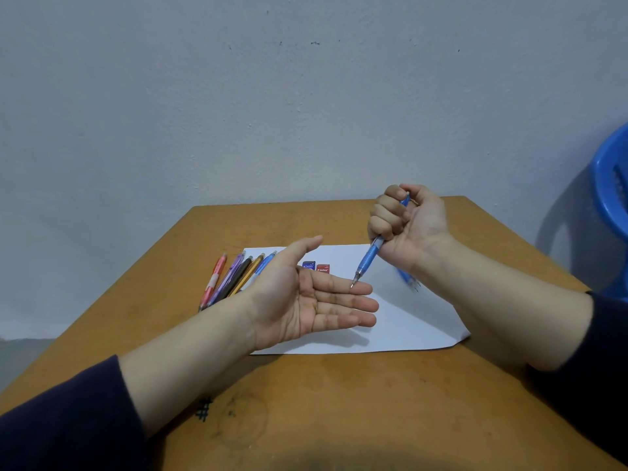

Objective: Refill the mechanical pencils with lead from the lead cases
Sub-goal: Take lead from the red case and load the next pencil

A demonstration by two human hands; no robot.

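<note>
My right hand grips a blue mechanical pencil in a fist, tip down, thumb over its top end. The tip touches the index finger of my left hand, which lies flat, palm up, above the white paper. A row of several pencils, pink, purple, black, yellow and blue, lies at the paper's left edge, partly behind my left hand. Two small lead cases, one dark blue and one red, sit on the paper behind my left fingers. More blue pencils show under my right wrist.
The brown wooden table stands against a grey wall. A blue plastic chair is at the right edge. Pen scribbles mark the table near my left forearm.
</note>
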